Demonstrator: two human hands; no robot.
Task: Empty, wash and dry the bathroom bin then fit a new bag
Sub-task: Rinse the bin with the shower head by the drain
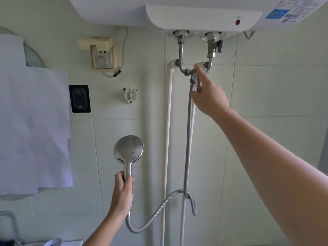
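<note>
L hand (123, 189) is wrapped tight round the handle of the chrome shower head (128, 151), fingers fully closed, head upright with its back toward the camera, so the spray face looks to be aimed at the wall tiles. R hand (207, 96) is up at the mixer valve (192, 74) under the water heater (195, 16): index finger stretched to the fitting, thumb and other fingers curled loosely about the valve lever and the top of the metal hose (188, 139). Can't tell whether it truly grips the lever or just touches it.

The bin isn't in view, prob. below the frame on the floor, so no saying where it stands or how clean it is.

Step in hand, as I judge it: turning water on for the wash. To do it well:
- Tip the shower head down toward the floor or bin before opening the valve; as held it'd likely spray the wall, and the sockets (103, 55) sit on the same wall to the left.
- Open the lever slowly, small flow first.
- The hose has a loop knotted low down beside the white pipe (167, 130); shake it free so it doesn't kink or shorten the reach.
- Keep the L grip firm, as pressure may kick the head.
</note>
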